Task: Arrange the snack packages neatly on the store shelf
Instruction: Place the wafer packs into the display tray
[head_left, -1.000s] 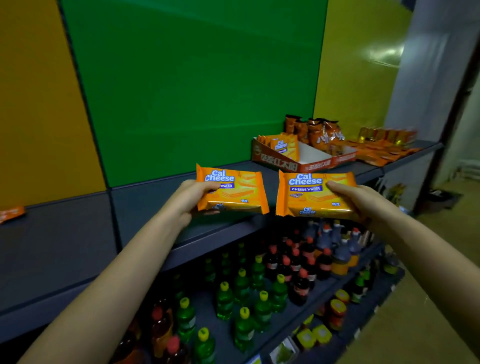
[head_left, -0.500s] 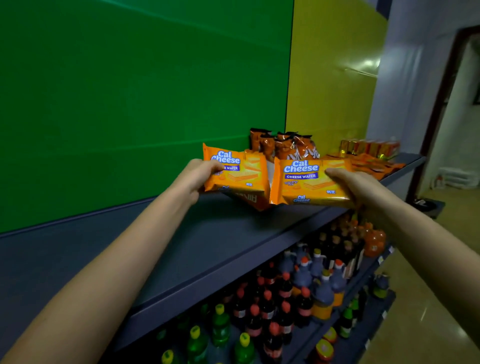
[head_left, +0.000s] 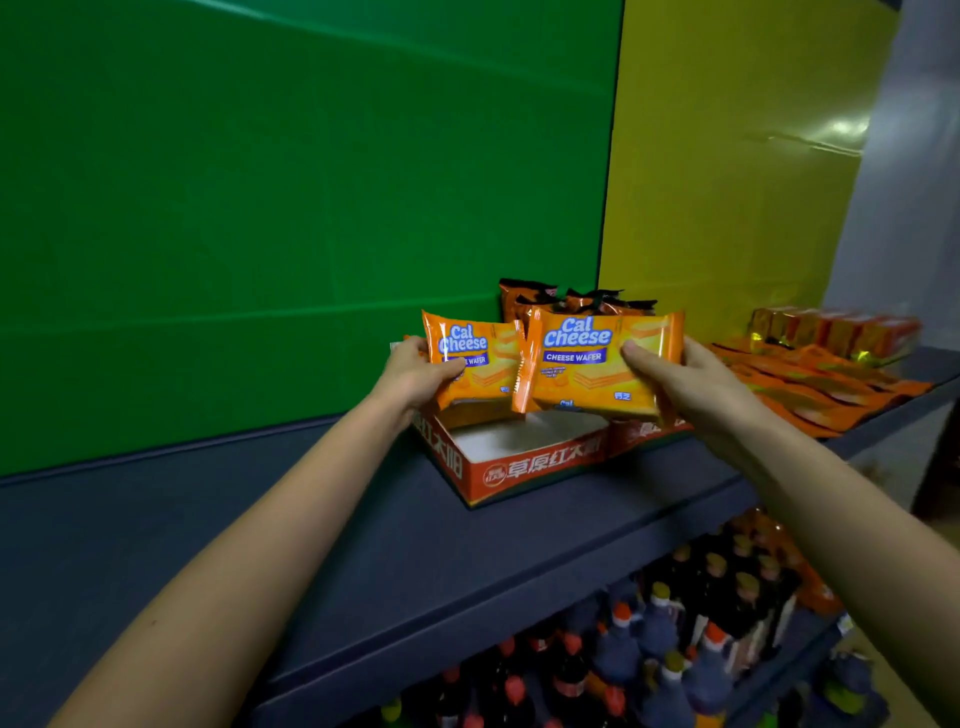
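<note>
The left hand (head_left: 418, 371) covers the lower left corner of the left packet (head_left: 475, 358); its fingers are hidden behind the wrapper. The right packet (head_left: 592, 364) overlaps that one's right edge, with the fingers of the right hand (head_left: 685, 379) out of sight behind it. Both packets screen the back of the cardboard tray (head_left: 524, 465) and all but the tops of the dark bags (head_left: 530, 293). The bottles (head_left: 660, 634) below are blurred — some cut off by the bottom edge.

Shop: stocked shelf (head_left: 467, 561), bottles (head_left: 660, 639) below
</note>
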